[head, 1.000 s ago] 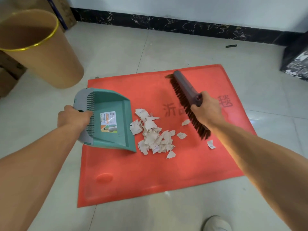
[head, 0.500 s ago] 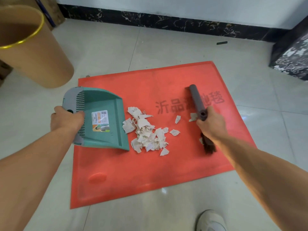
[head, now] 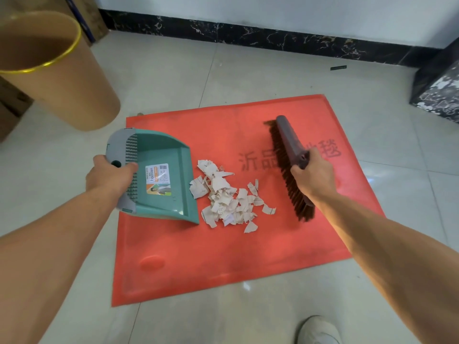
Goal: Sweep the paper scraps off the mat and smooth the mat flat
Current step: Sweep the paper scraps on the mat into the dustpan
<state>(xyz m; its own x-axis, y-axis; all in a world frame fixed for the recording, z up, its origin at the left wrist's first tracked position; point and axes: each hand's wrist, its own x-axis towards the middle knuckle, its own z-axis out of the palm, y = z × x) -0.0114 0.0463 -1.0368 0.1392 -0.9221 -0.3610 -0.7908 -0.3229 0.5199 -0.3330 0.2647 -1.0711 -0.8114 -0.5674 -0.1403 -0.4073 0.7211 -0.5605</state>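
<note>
A red mat (head: 223, 256) lies on the tiled floor, with a low bump near its front left. A pile of white paper scraps (head: 228, 198) sits in its middle. My left hand (head: 109, 176) grips the back of a teal dustpan (head: 161, 175) whose lip rests on the mat just left of the pile. My right hand (head: 311, 177) holds a brush (head: 289, 160) with a grey back and brown bristles, bristles down on the mat, a short gap to the right of the scraps.
A tan bin (head: 57, 70) with a gold rim stands at the back left, beside cardboard boxes. A dark marble block (head: 437, 88) stands at the right edge. A black skirting runs along the wall. My white shoe (head: 319, 330) is near the mat's front edge.
The brush has pushed the loose scraps on the right leftward into the pile, then come back out to the right. The dustpan has stayed in place.
</note>
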